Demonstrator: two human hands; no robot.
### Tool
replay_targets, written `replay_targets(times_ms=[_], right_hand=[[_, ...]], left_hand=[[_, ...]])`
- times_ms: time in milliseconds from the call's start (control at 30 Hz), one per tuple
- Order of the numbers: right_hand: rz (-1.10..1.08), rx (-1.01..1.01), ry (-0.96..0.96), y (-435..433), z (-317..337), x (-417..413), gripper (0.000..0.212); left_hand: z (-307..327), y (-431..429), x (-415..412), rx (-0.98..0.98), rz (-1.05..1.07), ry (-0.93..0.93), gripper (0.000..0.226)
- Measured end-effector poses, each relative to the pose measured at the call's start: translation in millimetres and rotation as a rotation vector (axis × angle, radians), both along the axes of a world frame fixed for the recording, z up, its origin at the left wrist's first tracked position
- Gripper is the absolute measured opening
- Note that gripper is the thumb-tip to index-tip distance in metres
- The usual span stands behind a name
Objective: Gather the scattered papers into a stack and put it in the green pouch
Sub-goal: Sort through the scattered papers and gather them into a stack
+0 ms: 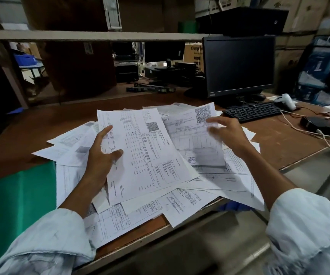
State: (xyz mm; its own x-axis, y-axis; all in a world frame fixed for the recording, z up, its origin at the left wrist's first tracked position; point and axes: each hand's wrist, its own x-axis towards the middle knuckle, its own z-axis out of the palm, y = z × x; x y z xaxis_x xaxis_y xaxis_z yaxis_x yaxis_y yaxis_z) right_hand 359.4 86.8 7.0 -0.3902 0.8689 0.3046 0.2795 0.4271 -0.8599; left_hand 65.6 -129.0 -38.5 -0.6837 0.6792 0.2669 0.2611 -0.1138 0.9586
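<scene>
Sheet (146,151) is being gripped by left hand (100,155). Right hand (227,133) is being blurred over papers (182,203); its grasp cannot be told. Pouch (15,195) is being cut off by the left frame edge.

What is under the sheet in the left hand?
More papers, overlapping in a loose pile on the desk. The left hand grips the sheet by its edge. Whatever lies beneath the pile is covered.

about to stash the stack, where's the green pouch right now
In the head view the green pouch lies flat at the desk's near left edge, just left of the left hand and the scattered papers.
</scene>
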Motion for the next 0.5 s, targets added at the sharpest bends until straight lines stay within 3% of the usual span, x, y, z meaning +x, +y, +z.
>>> replay_targets(times_ms=[67, 100, 167, 267, 333, 400, 500], right_hand=[[0.052, 0.044, -0.208, -4, -2, -1, 0.069], [0.047, 0.104, -0.299, -4, -4, -1, 0.075], [-0.064, 0.228, -0.281, -1, -2, -2, 0.056], [-0.312, 0.472, 0.019, -5, 23, 0, 0.03], [-0.287, 0.637, 0.185, -9, 48, 1, 0.026], [-0.072, 0.47, 0.472, -9, 73, 2, 0.027], [0.495, -0.152, 0.944, -13, 93, 4, 0.03]], left_hand=[[0, 0, 0, -0.016, 0.004, -0.004, 0.068], [0, 0, -1, -0.019, -0.002, -0.012, 0.066], [-2, 1, -3, -0.009, -0.01, -0.034, 0.062], [-5, 1, -7, -0.016, 0.002, -0.028, 0.057], [-7, 2, -9, -0.028, 0.01, -0.018, 0.056], [-7, 5, -10, -0.034, 0.011, -0.031, 0.055], [-6, 4, -11, -0.06, 0.012, 0.005, 0.053]])
